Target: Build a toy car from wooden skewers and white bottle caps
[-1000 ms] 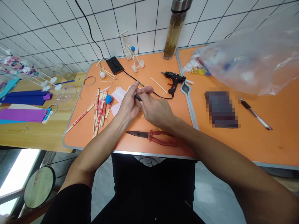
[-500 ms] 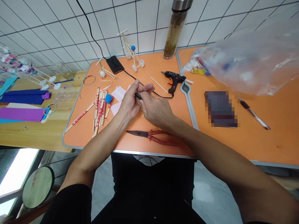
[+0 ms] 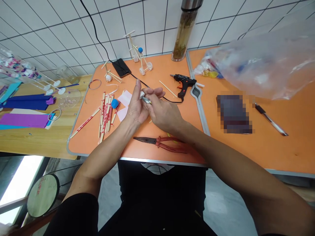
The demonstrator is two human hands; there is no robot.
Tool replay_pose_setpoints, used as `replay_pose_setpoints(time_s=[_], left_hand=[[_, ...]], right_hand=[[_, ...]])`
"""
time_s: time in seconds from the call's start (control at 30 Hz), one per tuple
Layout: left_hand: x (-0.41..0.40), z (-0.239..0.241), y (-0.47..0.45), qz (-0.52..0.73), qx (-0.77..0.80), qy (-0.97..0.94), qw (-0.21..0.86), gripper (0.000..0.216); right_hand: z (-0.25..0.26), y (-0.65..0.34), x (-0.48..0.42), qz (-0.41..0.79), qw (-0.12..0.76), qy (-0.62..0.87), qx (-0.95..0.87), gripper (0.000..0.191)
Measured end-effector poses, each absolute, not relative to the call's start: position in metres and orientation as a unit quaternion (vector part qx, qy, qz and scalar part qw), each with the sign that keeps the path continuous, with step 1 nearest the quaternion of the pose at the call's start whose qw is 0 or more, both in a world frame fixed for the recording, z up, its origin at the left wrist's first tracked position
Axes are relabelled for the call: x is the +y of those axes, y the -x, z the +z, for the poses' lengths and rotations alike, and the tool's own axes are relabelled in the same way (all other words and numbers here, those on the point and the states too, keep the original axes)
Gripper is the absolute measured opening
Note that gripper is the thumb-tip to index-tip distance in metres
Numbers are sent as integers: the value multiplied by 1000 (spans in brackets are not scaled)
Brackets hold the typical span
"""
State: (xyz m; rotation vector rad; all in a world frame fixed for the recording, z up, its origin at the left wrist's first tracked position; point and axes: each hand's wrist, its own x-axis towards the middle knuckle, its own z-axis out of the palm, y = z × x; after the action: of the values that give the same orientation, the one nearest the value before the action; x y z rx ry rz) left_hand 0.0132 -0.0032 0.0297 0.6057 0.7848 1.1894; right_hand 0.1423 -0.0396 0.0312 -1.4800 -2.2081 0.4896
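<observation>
My two hands meet over the middle of the orange table (image 3: 157,149). My left hand (image 3: 135,108) has its forefinger raised and the other fingers curled round a small pale piece (image 3: 142,94). My right hand (image 3: 163,113) pinches a thin dark tool with a metal tip (image 3: 147,100), which points at that piece. What exactly the pale piece is I cannot make out. Pink paper (image 3: 125,98) lies under the hands.
Red-handled pliers (image 3: 159,143) lie near the front edge. A bundle of chopsticks (image 3: 105,113) and a blue ball (image 3: 114,104) sit to the left. A black glue gun (image 3: 183,83), its cable, a stick model (image 3: 139,59), a tall bottle (image 3: 184,31), a plastic bag (image 3: 258,62) and a pen (image 3: 270,119) are around.
My left forefinger has lifted and straightened. The pale piece now shows between the fingers, and the tool's tip has tilted a little toward it.
</observation>
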Motion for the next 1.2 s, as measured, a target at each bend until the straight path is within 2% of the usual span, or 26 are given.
replay_pose_setpoints(time_s=[0.07, 0.13, 0.2, 0.27, 0.37, 0.43, 0.5, 0.57, 0.6, 0.67, 0.73, 0.83, 1.0, 1.2], left_hand=[[-5, 30, -15, 546, 353, -275, 708, 58], [-7, 27, -17, 561, 342, -284, 698, 56], [-8, 25, -18, 564, 323, -290, 702, 53], [-9, 23, -18, 564, 295, -289, 715, 52], [-9, 24, -16, 561, 277, -282, 727, 53], [-7, 24, -14, 553, 285, -281, 731, 52], [-3, 23, -12, 546, 289, -287, 732, 51], [2, 20, -11, 549, 287, -295, 727, 53], [4, 19, -11, 553, 287, -299, 723, 55], [6, 17, -12, 560, 296, -295, 716, 58], [6, 18, -13, 558, 316, -278, 715, 58], [3, 22, -16, 550, 339, -251, 721, 57], [1, 28, -14, 558, 339, -227, 723, 56], [-1, 25, -18, 572, 357, -223, 704, 57]], right_hand=[[31, -141, -43, 156, 173, 543, -807, 60], [33, -141, -45, 210, 219, 530, -792, 57], [37, -143, -44, 343, 317, 490, -736, 42], [42, -146, -41, 543, 372, 430, -618, 21], [51, -150, -37, 788, 309, 328, -419, 18], [53, -151, -33, 825, 279, 307, -385, 21], [49, -150, -31, 744, 320, 359, -464, 21], [41, -149, -30, 556, 363, 436, -608, 17], [38, -148, -31, 446, 357, 469, -673, 20], [34, -147, -35, 271, 285, 518, -760, 37], [35, -145, -40, 176, 192, 550, -794, 51], [41, -142, -46, 96, 115, 566, -811, 57], [42, -140, -49, 32, 119, 558, -820, 57], [43, -138, -52, 81, 102, 560, -818, 62]])
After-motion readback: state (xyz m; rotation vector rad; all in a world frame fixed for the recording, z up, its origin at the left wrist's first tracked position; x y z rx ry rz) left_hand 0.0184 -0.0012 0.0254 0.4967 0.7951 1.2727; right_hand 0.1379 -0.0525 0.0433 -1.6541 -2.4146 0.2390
